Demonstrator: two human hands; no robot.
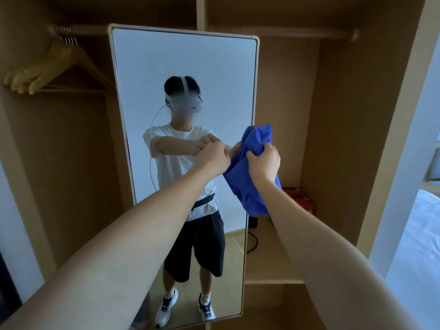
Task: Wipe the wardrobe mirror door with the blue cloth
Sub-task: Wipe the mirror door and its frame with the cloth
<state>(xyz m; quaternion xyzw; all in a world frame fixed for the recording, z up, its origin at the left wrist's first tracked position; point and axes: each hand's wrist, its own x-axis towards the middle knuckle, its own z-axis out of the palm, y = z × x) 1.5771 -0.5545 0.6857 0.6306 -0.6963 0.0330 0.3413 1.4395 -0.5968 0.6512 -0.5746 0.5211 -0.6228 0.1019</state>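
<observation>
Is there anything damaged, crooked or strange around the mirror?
Nothing stands out. The mirror looks intact, both hands grip the blue cloth, and wooden hangers hang normally from the rail.

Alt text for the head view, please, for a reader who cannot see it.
Both hands hold a bunched blue cloth at the right edge of a tall wardrobe mirror: right hand, left hand. Wooden hangers hang upper left.

Your way to the mirror door is open across its upper and left glass. At its right edge the bunched blue cloth hangs in front. Left, wooden hangers crowd the rail; right, a red box and black cable occupy the shelf.
</observation>
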